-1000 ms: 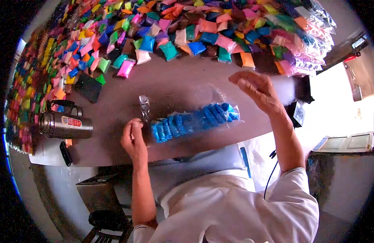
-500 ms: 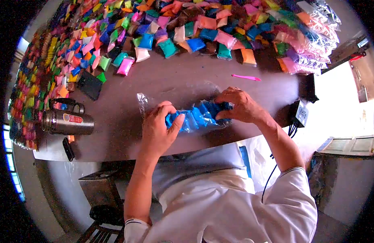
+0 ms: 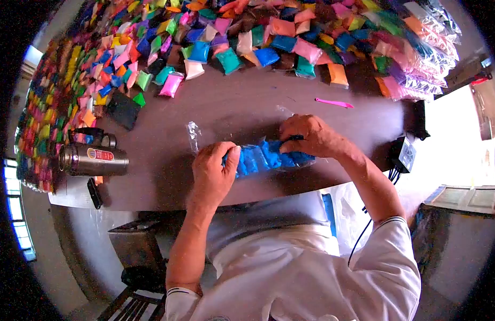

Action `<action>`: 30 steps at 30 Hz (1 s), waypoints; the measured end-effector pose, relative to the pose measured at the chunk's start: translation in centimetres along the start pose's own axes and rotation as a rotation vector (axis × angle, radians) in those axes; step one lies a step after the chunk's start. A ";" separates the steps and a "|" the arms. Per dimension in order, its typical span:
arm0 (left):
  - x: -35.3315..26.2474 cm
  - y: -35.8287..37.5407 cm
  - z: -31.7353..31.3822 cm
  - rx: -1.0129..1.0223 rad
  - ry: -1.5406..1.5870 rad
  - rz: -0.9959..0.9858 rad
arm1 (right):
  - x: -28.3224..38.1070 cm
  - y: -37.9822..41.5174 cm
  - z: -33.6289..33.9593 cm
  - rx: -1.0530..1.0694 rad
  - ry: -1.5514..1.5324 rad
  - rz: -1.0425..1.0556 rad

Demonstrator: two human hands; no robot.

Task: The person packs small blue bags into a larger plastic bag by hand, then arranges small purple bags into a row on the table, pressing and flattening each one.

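Note:
A clear plastic bag with blue packets (image 3: pixel 257 159) inside lies near the table's front edge, between my two hands. My left hand (image 3: pixel 214 167) grips the bag's left end, thumb and fingers closed round it. At the right end, my right hand (image 3: pixel 307 137) has its fingers curled over the bag and closed on it. A loose flap of clear plastic (image 3: pixel 193 137) sticks up beyond my left hand.
Many colourful packets (image 3: pixel 228 61) cover the table's far and left parts, with stacked filled bags (image 3: pixel 413 75) at the right. A pink tool (image 3: pixel 334 102), steel flask (image 3: pixel 93 160), black pouch (image 3: pixel 124 110) and small metal box (image 3: pixel 404 154) also stand or lie about.
The blue bag lies flatter and straighter between my hands. My left hand's thumb and fingers have come closer together. The whole view has shifted slightly.

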State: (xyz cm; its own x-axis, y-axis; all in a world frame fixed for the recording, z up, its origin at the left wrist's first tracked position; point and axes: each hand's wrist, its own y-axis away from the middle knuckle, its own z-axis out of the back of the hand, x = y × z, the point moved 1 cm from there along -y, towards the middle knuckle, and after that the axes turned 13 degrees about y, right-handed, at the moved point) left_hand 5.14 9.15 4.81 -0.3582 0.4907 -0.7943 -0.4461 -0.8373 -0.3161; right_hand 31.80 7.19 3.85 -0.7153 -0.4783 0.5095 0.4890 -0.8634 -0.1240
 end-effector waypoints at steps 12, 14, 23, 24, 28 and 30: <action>0.3 -0.2 0.8 0.118 0.070 -0.019 | 3.6 -3.1 0.7 -0.065 0.015 0.095; 0.5 -0.2 1.0 0.113 0.074 -0.002 | 3.4 -3.7 0.4 0.031 0.043 0.099; 0.1 -0.1 1.6 0.198 0.050 -0.039 | 5.2 -4.0 1.1 0.166 0.074 -0.018; 0.0 0.0 1.5 0.176 0.053 -0.008 | 5.9 -4.0 1.4 0.129 0.079 -0.067; -0.1 0.3 1.1 0.155 0.011 0.072 | 4.6 -4.9 -0.4 0.247 0.000 0.033; -0.2 0.2 1.0 0.151 0.017 0.087 | 4.2 -5.3 -0.3 0.376 0.073 0.013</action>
State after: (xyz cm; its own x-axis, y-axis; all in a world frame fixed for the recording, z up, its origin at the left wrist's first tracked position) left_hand 4.27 9.12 5.42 -0.3874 0.4124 -0.8245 -0.5327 -0.8301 -0.1649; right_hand 26.03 9.71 6.43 -0.7353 -0.5104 0.4459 0.6371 -0.7449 0.1981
